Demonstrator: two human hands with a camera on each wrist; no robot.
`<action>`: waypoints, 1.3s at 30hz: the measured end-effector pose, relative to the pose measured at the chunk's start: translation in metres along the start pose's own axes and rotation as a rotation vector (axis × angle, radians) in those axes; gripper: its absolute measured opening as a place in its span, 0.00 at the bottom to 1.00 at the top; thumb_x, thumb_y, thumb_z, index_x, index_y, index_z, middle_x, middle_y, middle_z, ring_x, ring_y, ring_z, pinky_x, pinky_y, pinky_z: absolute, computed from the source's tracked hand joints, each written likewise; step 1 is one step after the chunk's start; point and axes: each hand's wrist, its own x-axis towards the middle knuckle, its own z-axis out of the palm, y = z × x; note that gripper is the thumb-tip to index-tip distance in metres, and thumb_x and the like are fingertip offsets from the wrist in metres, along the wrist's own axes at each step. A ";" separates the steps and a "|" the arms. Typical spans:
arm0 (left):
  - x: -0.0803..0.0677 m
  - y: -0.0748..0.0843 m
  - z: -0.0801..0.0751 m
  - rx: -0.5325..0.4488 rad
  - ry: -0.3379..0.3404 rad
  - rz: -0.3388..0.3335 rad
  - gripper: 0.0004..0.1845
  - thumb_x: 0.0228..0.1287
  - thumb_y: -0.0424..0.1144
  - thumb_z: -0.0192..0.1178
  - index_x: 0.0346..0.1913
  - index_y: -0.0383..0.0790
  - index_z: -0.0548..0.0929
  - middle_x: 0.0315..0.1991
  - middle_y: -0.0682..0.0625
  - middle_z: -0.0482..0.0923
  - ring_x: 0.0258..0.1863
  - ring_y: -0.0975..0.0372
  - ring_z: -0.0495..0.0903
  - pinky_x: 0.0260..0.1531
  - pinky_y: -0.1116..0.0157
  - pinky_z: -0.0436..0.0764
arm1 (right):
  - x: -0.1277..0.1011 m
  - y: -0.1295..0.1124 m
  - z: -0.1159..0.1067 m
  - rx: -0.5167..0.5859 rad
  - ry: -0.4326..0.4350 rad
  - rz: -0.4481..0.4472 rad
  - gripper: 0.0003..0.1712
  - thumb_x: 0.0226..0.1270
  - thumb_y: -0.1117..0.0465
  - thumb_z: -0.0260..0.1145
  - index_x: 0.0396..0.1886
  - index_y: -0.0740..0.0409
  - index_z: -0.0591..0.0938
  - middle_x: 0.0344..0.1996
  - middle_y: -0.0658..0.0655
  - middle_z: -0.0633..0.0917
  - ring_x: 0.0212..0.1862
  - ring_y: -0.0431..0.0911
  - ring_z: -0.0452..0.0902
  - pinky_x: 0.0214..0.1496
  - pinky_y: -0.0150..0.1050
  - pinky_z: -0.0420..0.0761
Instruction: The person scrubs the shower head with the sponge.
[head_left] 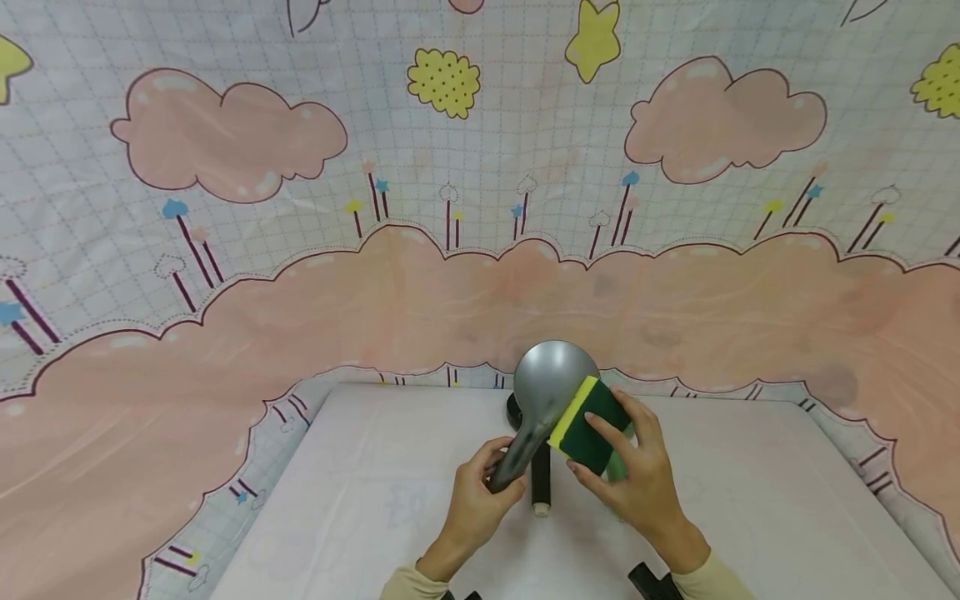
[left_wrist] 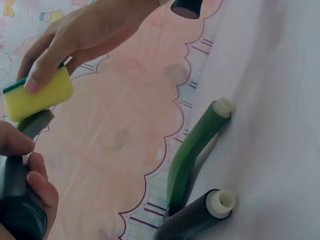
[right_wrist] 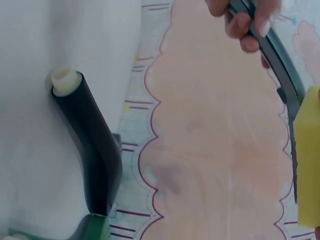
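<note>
My left hand grips the handle of a grey shower head, its round back turned up toward the head camera. Between the thumb and fingers of my right hand is a sponge with a yellow side and a dark green scouring side. The sponge's yellow side lies against the shower head near its neck, as the right wrist view also shows with the yellow foam at the handle. Both are held above the white table. The shower head's spray face is hidden.
On the white table lie a black shower head and a green shower head, both with pale connector ends toward me. In the head view they are partly hidden behind the held things. A patterned cloth surrounds the table's far edge.
</note>
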 end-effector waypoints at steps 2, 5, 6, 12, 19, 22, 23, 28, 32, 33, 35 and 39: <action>0.000 0.000 0.000 0.010 0.000 0.007 0.24 0.53 0.22 0.65 0.55 0.38 0.79 0.37 0.40 0.86 0.31 0.70 0.79 0.33 0.71 0.78 | -0.001 -0.004 0.003 0.000 -0.007 -0.017 0.35 0.61 0.30 0.62 0.55 0.51 0.83 0.65 0.68 0.72 0.64 0.60 0.67 0.72 0.24 0.56; -0.001 0.000 0.000 0.027 -0.002 0.013 0.24 0.53 0.23 0.65 0.54 0.39 0.79 0.36 0.41 0.86 0.30 0.71 0.79 0.33 0.71 0.78 | -0.003 -0.010 0.007 0.004 -0.025 -0.043 0.34 0.62 0.31 0.61 0.55 0.50 0.83 0.65 0.68 0.73 0.65 0.59 0.67 0.72 0.24 0.56; 0.000 -0.001 0.000 0.031 -0.003 0.015 0.24 0.53 0.23 0.65 0.54 0.38 0.79 0.36 0.41 0.86 0.30 0.71 0.79 0.33 0.71 0.77 | -0.004 -0.012 0.008 0.006 -0.031 -0.049 0.33 0.63 0.31 0.61 0.55 0.50 0.83 0.65 0.68 0.73 0.65 0.59 0.66 0.72 0.23 0.56; 0.003 -0.021 0.005 0.042 0.015 -0.002 0.25 0.53 0.23 0.66 0.55 0.42 0.79 0.36 0.43 0.86 0.28 0.71 0.78 0.30 0.71 0.77 | -0.005 -0.016 0.010 0.003 -0.041 -0.080 0.32 0.64 0.32 0.61 0.55 0.49 0.83 0.65 0.68 0.73 0.64 0.59 0.67 0.71 0.24 0.57; 0.003 -0.035 0.005 0.031 0.014 0.054 0.26 0.52 0.26 0.68 0.54 0.49 0.79 0.36 0.50 0.87 0.30 0.69 0.79 0.31 0.70 0.78 | -0.003 -0.012 0.005 -0.029 -0.048 -0.095 0.32 0.64 0.31 0.59 0.54 0.49 0.83 0.65 0.68 0.73 0.64 0.60 0.68 0.72 0.24 0.56; 0.001 -0.035 0.005 0.026 0.005 0.065 0.26 0.52 0.26 0.68 0.54 0.49 0.79 0.37 0.49 0.87 0.32 0.68 0.80 0.32 0.70 0.79 | 0.000 -0.008 0.003 -0.020 -0.028 -0.091 0.33 0.63 0.32 0.61 0.53 0.51 0.84 0.64 0.69 0.74 0.63 0.61 0.68 0.72 0.25 0.57; 0.001 -0.035 0.005 0.025 0.004 0.063 0.26 0.51 0.26 0.68 0.54 0.49 0.80 0.37 0.50 0.87 0.32 0.68 0.81 0.33 0.70 0.79 | 0.001 -0.006 0.002 -0.017 -0.022 -0.086 0.33 0.63 0.32 0.61 0.53 0.51 0.84 0.64 0.69 0.74 0.63 0.61 0.68 0.72 0.25 0.57; -0.002 -0.033 0.005 0.056 0.027 0.056 0.27 0.49 0.25 0.68 0.54 0.47 0.80 0.36 0.51 0.87 0.32 0.69 0.80 0.35 0.70 0.77 | 0.004 0.001 -0.002 -0.007 0.007 -0.044 0.35 0.62 0.31 0.62 0.53 0.53 0.84 0.63 0.70 0.73 0.61 0.60 0.69 0.72 0.24 0.57; -0.005 -0.020 0.003 0.099 0.048 0.074 0.26 0.46 0.21 0.68 0.52 0.41 0.81 0.34 0.49 0.87 0.29 0.69 0.79 0.35 0.71 0.75 | 0.007 0.006 -0.005 0.004 0.025 -0.005 0.36 0.61 0.31 0.63 0.53 0.55 0.84 0.64 0.71 0.73 0.62 0.61 0.68 0.72 0.24 0.57; -0.006 -0.015 0.002 0.108 0.047 0.080 0.26 0.46 0.21 0.68 0.51 0.40 0.81 0.34 0.48 0.87 0.29 0.69 0.79 0.35 0.71 0.75 | 0.007 0.007 -0.006 0.011 0.028 0.005 0.36 0.61 0.31 0.63 0.54 0.56 0.84 0.64 0.71 0.73 0.63 0.61 0.68 0.72 0.24 0.57; -0.007 -0.006 0.000 0.125 0.042 0.097 0.25 0.46 0.20 0.68 0.51 0.36 0.81 0.33 0.46 0.87 0.28 0.69 0.79 0.33 0.71 0.75 | 0.008 0.007 -0.007 0.021 0.032 0.022 0.37 0.60 0.32 0.64 0.54 0.56 0.84 0.64 0.72 0.73 0.63 0.62 0.67 0.72 0.24 0.57; -0.009 -0.002 -0.001 0.144 0.041 0.138 0.24 0.46 0.20 0.68 0.50 0.34 0.81 0.33 0.45 0.86 0.28 0.69 0.79 0.31 0.71 0.75 | 0.006 0.006 -0.008 0.024 0.026 0.068 0.38 0.60 0.31 0.64 0.54 0.56 0.84 0.65 0.70 0.72 0.65 0.61 0.66 0.70 0.22 0.57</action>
